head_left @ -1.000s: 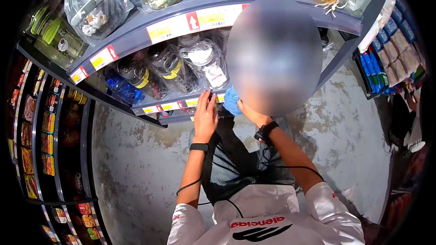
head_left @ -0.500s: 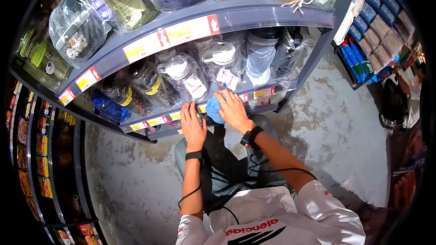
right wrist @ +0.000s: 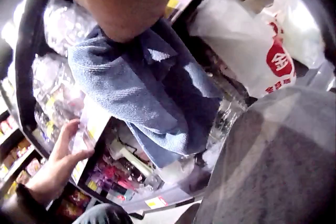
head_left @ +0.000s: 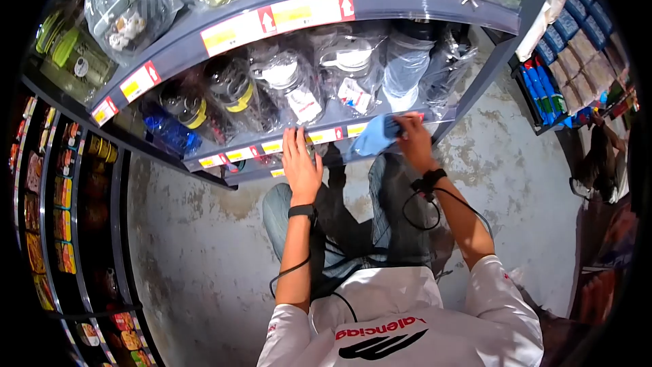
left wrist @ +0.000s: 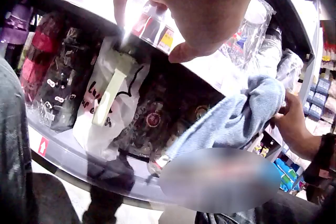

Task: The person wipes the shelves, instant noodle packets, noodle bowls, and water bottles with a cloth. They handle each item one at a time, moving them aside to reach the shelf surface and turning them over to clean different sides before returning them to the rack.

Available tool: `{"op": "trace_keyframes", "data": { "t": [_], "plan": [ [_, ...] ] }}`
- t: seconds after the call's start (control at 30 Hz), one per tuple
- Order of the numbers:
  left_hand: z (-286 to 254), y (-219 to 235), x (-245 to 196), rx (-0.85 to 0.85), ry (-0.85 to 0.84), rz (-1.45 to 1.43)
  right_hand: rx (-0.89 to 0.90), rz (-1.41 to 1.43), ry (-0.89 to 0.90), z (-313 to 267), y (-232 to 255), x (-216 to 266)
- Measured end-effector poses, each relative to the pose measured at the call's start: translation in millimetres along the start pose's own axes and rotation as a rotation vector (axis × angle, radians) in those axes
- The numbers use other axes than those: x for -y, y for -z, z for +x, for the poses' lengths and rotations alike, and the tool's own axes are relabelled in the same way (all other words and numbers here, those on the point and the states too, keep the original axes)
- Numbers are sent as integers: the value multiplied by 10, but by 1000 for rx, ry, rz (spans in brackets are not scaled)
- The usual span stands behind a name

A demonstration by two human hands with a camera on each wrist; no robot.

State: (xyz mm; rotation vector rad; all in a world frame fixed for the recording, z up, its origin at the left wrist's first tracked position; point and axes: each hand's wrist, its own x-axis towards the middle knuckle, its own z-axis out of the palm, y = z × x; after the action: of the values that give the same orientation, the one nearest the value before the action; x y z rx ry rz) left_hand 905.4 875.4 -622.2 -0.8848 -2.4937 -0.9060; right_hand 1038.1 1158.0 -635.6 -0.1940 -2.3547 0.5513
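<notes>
A blue cloth (head_left: 375, 137) hangs from my right hand (head_left: 415, 141), which grips its upper end at the front edge of the shelf (head_left: 435, 117). In the right wrist view the cloth (right wrist: 142, 92) drapes in folds below that hand. My left hand (head_left: 301, 166) rests on the price-label strip with its fingers fairly straight, left of the cloth. The left wrist view shows this hand (left wrist: 194, 8) over the labelled edge, its thumb apart from the fingers. Wrapped bottles with white lids (head_left: 280, 71) stand behind the strip.
Wrapped containers (head_left: 129, 17) line the shelf above. Below, the lower shelf holds dark wrapped bottles (left wrist: 63, 87) and white bags (right wrist: 247, 45). Food racks (head_left: 66, 190) stand at the left, stacked packets (head_left: 574, 61) at the right. A loose cable (head_left: 438, 214) hangs by the right forearm.
My right hand has moved right along the shelf edge with the cloth, which now hangs out more loosely. My left hand stays at the label strip.
</notes>
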Motion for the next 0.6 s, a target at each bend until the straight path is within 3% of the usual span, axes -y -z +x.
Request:
{"op": "trace_keyframes", "data": {
  "t": [0.07,0.2,0.23,0.27,0.3,0.4,0.43,0.47,0.53,0.57,0.6],
  "plan": [
    [2,-27,9,-4,8,4,-126,-8,-159,-78,36,-162],
    [9,-51,-14,12,34,48,-248,-184,-274,-292,109,-538],
    [1,-67,5,1,25,70,-358,-173,-322,-373,66,-707],
    [2,-67,9,-2,26,74,-468,-161,-368,-362,68,-720],
    [5,-69,12,6,28,72,-445,-87,-593,-349,123,-757],
    [-20,-20,18,19,34,48,-561,175,-715,-280,268,-881],
    [-21,-2,18,26,29,21,-604,144,-766,-253,292,-917],
    [-11,11,16,32,23,-6,-603,146,-764,-224,275,-937],
    [-10,31,13,42,24,-4,-812,389,-741,-158,252,-944],
    [-17,35,16,56,24,-3,-715,125,-719,-208,172,-1081],
    [-15,24,11,54,28,-1,-712,127,-718,-291,57,-1186]
  ]
}}
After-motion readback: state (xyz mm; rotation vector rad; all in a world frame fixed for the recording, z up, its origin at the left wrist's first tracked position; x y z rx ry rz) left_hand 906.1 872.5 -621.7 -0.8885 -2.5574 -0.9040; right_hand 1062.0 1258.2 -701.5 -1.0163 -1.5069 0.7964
